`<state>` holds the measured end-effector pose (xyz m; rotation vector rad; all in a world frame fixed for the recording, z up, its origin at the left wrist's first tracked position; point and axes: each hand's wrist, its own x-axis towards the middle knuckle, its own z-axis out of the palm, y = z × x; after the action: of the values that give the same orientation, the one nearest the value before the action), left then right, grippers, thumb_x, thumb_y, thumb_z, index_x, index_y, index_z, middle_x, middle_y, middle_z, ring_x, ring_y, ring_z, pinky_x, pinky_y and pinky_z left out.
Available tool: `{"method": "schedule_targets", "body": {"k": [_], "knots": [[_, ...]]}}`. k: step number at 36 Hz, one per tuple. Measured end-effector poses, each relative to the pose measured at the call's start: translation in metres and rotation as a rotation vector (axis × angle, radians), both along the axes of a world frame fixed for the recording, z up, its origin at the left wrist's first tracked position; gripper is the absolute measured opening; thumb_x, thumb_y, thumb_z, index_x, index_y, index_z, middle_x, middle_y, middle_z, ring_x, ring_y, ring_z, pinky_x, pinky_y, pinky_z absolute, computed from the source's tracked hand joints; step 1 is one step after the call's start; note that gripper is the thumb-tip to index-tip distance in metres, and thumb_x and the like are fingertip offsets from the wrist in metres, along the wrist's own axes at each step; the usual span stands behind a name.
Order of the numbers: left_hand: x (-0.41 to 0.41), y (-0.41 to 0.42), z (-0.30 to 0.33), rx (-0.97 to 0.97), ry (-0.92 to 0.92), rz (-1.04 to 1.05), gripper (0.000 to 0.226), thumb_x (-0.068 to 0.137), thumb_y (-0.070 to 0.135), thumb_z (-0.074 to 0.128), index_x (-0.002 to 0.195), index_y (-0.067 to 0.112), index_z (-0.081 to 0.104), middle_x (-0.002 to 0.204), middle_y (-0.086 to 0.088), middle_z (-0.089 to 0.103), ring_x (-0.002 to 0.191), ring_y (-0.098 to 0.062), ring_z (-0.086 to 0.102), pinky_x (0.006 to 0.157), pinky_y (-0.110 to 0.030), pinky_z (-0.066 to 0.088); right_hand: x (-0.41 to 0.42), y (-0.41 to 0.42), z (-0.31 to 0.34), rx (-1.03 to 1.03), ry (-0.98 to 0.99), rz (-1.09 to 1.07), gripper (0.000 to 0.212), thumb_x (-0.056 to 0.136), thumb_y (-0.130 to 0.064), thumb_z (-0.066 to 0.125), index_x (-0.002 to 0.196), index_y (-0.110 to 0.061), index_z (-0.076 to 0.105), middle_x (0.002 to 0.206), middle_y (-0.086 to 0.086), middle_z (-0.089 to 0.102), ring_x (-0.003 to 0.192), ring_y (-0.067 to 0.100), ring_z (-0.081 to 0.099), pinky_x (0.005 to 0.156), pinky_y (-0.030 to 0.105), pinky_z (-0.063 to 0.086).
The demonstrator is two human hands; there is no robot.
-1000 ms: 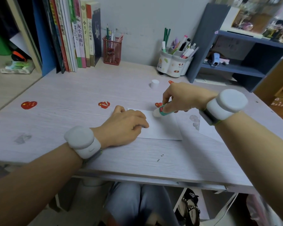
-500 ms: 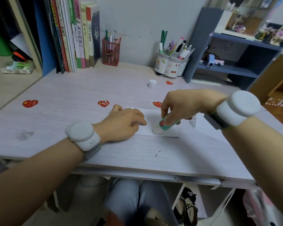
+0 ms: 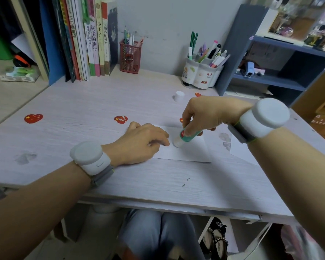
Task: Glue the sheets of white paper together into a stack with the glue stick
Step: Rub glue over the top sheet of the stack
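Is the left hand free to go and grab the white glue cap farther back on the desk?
Probably not yet: the left hand presses down the paper being glued. The path to the cap looks open.

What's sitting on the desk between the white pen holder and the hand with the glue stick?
In the head view, a small white cap and a red heart sticker lie between the pen holder and the right hand.

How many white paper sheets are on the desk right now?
2 visible: one sheet under the left hand and glue stick, another sheet partly hidden beneath the right forearm. More may lie stacked under either.
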<state>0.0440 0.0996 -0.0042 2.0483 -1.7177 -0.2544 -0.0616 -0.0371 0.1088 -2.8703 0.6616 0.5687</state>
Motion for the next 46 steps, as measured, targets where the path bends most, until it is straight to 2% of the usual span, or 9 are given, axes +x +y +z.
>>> {"method": "schedule_targets", "body": {"k": [5,15,23,28,33,37,41,43,46], "knots": [[0.004,0.001,-0.004,-0.008,-0.016,-0.004,0.046,0.079,0.029,0.03,0.11,0.033,0.065,0.127,0.019,0.051,0.114,-0.002,0.043,0.082,-0.024,0.015,0.008,-0.006,-0.004,-0.05,-0.072,-0.023,0.022,0.082,-0.033,0.066,0.093,-0.015,0.07,0.065,-0.002,0.063,0.044,0.01,0.044,0.045,0.018,0.036],[0.008,-0.001,0.001,0.038,-0.082,-0.027,0.033,0.093,0.019,0.044,0.115,0.035,0.063,0.134,0.02,0.048,0.118,-0.001,0.044,0.088,-0.024,0.015,0.021,-0.01,-0.009,-0.096,-0.154,-0.008,0.022,0.08,-0.03,0.067,0.094,-0.013,0.07,0.081,0.007,0.072,0.054,0.017,0.051,0.049,0.022,0.042],[0.008,0.0,0.0,0.043,-0.097,-0.03,0.034,0.093,0.02,0.044,0.118,0.035,0.061,0.137,0.019,0.046,0.119,-0.001,0.043,0.083,-0.024,0.014,0.019,-0.007,-0.015,-0.093,-0.229,-0.013,0.027,0.082,-0.034,0.067,0.097,-0.011,0.068,0.074,0.002,0.062,0.058,0.021,0.054,0.047,0.021,0.04],[0.007,0.005,-0.001,0.012,-0.085,-0.014,0.034,0.093,0.017,0.043,0.12,0.025,0.062,0.138,0.016,0.046,0.085,-0.001,0.043,0.086,-0.016,0.014,0.013,-0.003,-0.009,-0.042,-0.171,-0.007,0.03,0.081,-0.036,0.068,0.094,-0.01,0.068,0.073,0.006,0.065,0.049,0.015,0.048,0.04,0.017,0.038],[0.009,0.008,0.003,-0.01,-0.072,-0.022,0.041,0.084,0.023,0.037,0.108,0.011,0.069,0.133,0.01,0.054,0.068,-0.007,0.048,0.08,-0.013,0.025,0.008,0.005,-0.004,-0.044,-0.098,0.025,0.023,0.081,-0.035,0.067,0.088,-0.013,0.068,0.067,0.001,0.062,0.045,0.012,0.044,0.044,0.017,0.035],[0.007,0.006,0.005,0.009,-0.111,-0.029,0.047,0.08,0.026,0.033,0.105,0.01,0.069,0.131,0.01,0.056,0.084,-0.018,0.057,0.089,-0.02,0.028,0.0,0.012,-0.001,-0.038,-0.052,0.038,0.023,0.082,-0.036,0.067,0.087,-0.014,0.068,0.067,0.0,0.062,0.045,0.011,0.044,0.044,0.017,0.036],[0.006,0.007,0.009,0.027,-0.134,0.006,0.034,0.091,0.013,0.043,0.115,0.019,0.067,0.133,0.015,0.053,0.09,-0.011,0.05,0.086,-0.019,0.019,-0.006,0.018,0.0,-0.022,-0.023,0.04,0.023,0.082,-0.035,0.067,0.089,-0.013,0.069,0.067,0.001,0.062,0.049,0.013,0.046,0.046,0.019,0.038],[0.006,0.007,0.008,0.016,-0.151,0.004,0.035,0.091,0.015,0.042,0.116,0.021,0.067,0.13,0.016,0.055,0.111,-0.012,0.049,0.083,-0.022,0.018,-0.01,0.021,0.0,-0.018,-0.017,0.044,0.022,0.082,-0.034,0.067,0.089,-0.013,0.069,0.066,0.001,0.062,0.051,0.014,0.047,0.046,0.02,0.038],[0.006,0.008,0.007,-0.002,-0.141,0.001,0.049,0.079,0.026,0.031,0.11,0.018,0.068,0.12,0.01,0.062,0.111,-0.017,0.05,0.08,-0.028,0.023,-0.014,0.023,0.001,-0.026,-0.02,0.058,0.023,0.08,-0.035,0.069,0.086,-0.014,0.069,0.064,0.0,0.062,0.046,0.013,0.045,0.047,0.02,0.038]]}}
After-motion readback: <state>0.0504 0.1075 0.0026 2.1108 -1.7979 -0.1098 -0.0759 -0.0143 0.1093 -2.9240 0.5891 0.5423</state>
